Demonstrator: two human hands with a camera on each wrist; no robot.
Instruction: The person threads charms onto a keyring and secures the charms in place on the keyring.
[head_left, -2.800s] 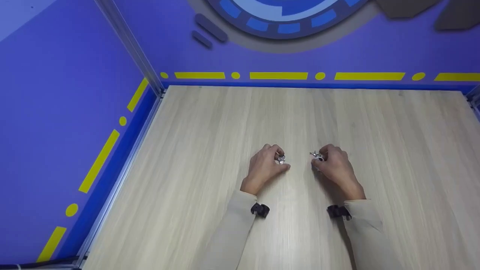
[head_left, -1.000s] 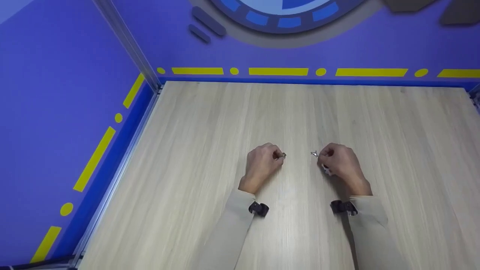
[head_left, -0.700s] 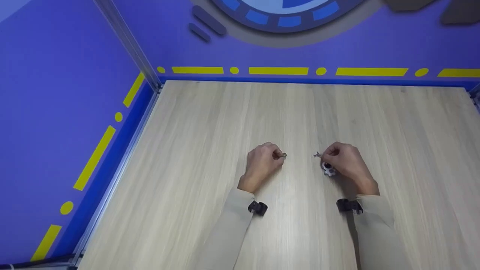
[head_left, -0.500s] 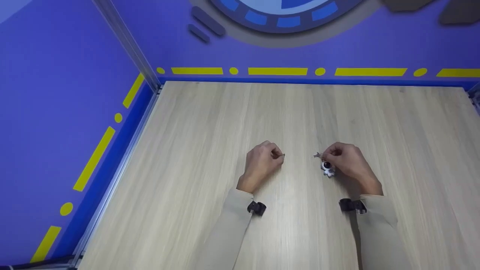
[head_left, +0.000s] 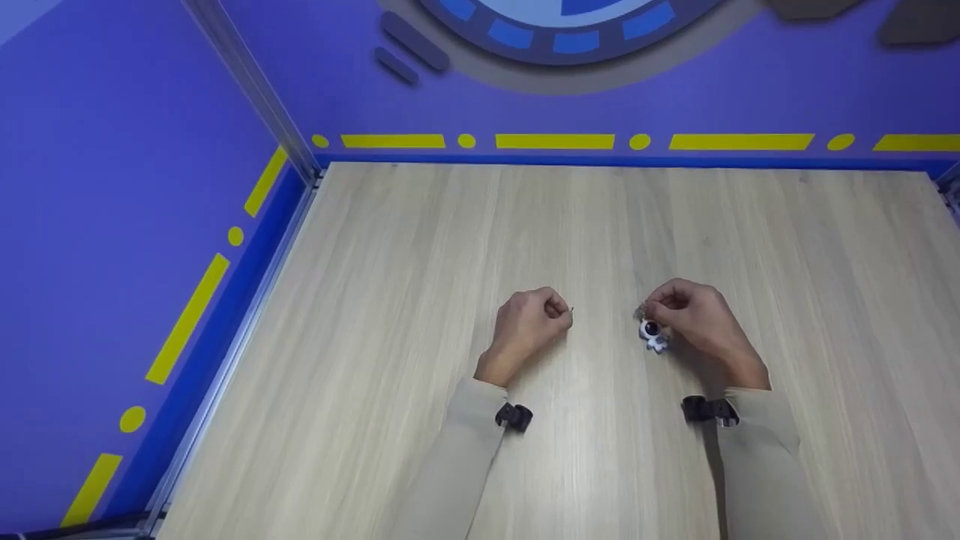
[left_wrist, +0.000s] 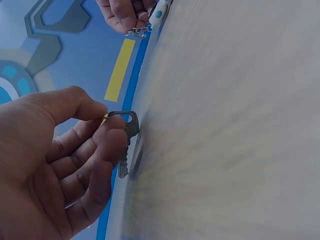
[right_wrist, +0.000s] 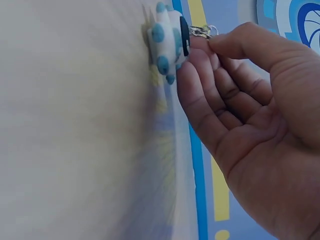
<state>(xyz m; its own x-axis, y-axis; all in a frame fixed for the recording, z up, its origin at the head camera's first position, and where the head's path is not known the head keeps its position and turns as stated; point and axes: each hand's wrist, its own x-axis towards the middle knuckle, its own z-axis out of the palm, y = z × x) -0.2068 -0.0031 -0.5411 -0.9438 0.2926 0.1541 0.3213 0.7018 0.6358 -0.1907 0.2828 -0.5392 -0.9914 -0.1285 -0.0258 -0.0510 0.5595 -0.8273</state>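
Observation:
Between thumb and index finger, my left hand point(head_left: 529, 326) pinches a small metal key point(left_wrist: 132, 126); its toothed blade points down in the left wrist view. A thin gold-coloured bit shows at the pinch. My right hand point(head_left: 699, 319), to the right and apart from the left, pinches the silver chain point(right_wrist: 201, 32) of an astronaut keychain. The astronaut figure point(right_wrist: 169, 42) is white with light blue patches and a black visor. In the head view it lies just below the right fingertips, close to the tabletop; whether it touches the wood I cannot tell.
The light wooden table point(head_left: 420, 240) spreads around both hands. A blue wall panel point(head_left: 525, 112) with yellow marks runs along its back, another blue panel point(head_left: 135, 187) along its left side. A metal post point(head_left: 259, 97) stands in the back left corner.
My right hand has shifted slightly right, and the astronaut figure has come into view below its fingertips. The chain now bunches nearer those fingers. My left fingers have closed into a tighter pinch.

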